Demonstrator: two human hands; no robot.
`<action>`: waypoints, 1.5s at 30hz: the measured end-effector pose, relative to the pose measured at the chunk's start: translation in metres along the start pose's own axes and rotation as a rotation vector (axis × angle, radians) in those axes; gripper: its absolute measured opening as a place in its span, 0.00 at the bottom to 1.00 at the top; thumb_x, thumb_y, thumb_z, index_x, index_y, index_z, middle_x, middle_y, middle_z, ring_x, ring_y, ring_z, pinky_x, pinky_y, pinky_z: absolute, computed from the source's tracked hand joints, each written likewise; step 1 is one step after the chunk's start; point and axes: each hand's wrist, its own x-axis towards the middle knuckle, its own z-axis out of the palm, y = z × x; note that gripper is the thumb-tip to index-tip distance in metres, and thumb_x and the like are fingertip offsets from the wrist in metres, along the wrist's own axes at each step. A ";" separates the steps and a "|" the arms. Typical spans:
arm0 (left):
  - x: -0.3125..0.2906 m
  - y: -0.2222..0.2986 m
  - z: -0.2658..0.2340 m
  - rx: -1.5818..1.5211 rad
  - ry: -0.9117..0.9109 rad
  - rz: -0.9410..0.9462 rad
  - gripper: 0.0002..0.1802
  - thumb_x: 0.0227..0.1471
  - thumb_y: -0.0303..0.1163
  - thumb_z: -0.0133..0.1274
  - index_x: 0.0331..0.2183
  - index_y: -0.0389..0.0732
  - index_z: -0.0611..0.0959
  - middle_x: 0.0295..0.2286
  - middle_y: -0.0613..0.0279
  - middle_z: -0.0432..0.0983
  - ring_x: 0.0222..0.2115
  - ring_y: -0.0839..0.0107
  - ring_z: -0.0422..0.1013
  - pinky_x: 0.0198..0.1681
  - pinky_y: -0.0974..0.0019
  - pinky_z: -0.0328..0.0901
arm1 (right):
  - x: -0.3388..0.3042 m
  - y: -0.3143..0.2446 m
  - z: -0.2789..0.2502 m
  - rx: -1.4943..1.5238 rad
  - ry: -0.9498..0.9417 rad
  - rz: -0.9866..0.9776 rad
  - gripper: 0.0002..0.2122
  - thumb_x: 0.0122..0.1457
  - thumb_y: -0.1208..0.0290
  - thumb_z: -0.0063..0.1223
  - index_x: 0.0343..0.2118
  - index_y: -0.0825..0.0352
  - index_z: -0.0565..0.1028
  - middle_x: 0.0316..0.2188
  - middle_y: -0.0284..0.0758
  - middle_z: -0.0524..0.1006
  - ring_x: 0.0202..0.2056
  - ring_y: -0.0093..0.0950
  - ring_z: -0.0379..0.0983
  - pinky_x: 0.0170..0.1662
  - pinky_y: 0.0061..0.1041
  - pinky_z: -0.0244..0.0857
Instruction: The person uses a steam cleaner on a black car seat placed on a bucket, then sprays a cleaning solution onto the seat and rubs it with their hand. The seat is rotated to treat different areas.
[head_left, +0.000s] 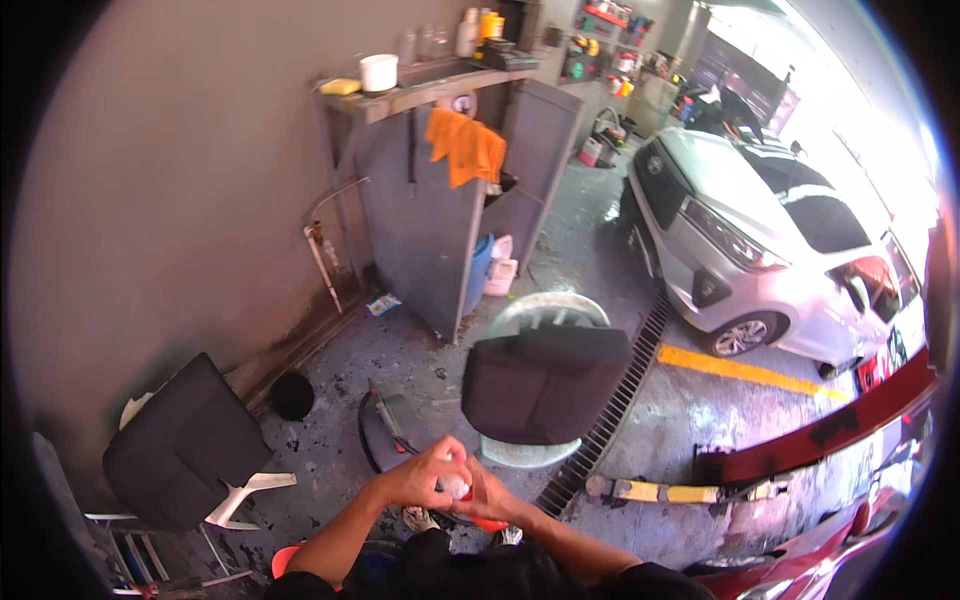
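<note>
Both hands meet low in the middle, in front of my body. My left hand [428,474] is closed, its fingers curled around a small whitish object [455,487]. From the other side my right hand [490,497] grips the same object, also with bent fingers. Its kind is hidden by the fingers. A bit of red-orange [488,523] shows just under my right hand; I cannot tell whether it belongs to the held object. Beyond my hands, a dark car seat cushion [545,385] rests on a pale plastic chair [530,453]. A dark grey machine [392,425] stands beside my left hand.
Another dark seat part [185,445] leans at the left near a black bucket [292,397]. A metal cabinet [415,210] holds an orange cloth [465,147]. A floor grate [610,400] runs before a silver car [745,240]. A red lift arm [820,440] extends at the right.
</note>
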 end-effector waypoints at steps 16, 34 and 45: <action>0.048 0.081 0.191 0.355 0.578 -0.273 0.32 0.51 0.29 0.62 0.59 0.42 0.79 0.64 0.43 0.61 0.64 0.45 0.64 0.67 0.52 0.61 | -0.183 0.019 -0.153 -0.173 0.495 0.098 0.29 0.53 0.69 0.67 0.59 0.65 0.70 0.55 0.45 0.71 0.55 0.53 0.72 0.55 0.45 0.70; -0.318 -0.140 0.305 0.112 0.576 -1.016 0.19 0.51 0.32 0.63 0.45 0.35 0.85 0.39 0.46 0.83 0.42 0.51 0.80 0.48 0.56 0.73 | -0.180 0.048 -0.065 -0.140 0.649 0.197 0.19 0.59 0.62 0.69 0.44 0.70 0.75 0.42 0.47 0.75 0.45 0.52 0.75 0.48 0.46 0.69; -0.413 -0.176 0.296 0.043 0.578 -1.113 0.22 0.53 0.35 0.64 0.48 0.34 0.85 0.40 0.44 0.84 0.43 0.53 0.81 0.49 0.55 0.73 | -0.067 0.035 0.019 -0.366 0.762 0.172 0.21 0.58 0.58 0.69 0.45 0.68 0.74 0.43 0.46 0.75 0.46 0.55 0.74 0.46 0.50 0.68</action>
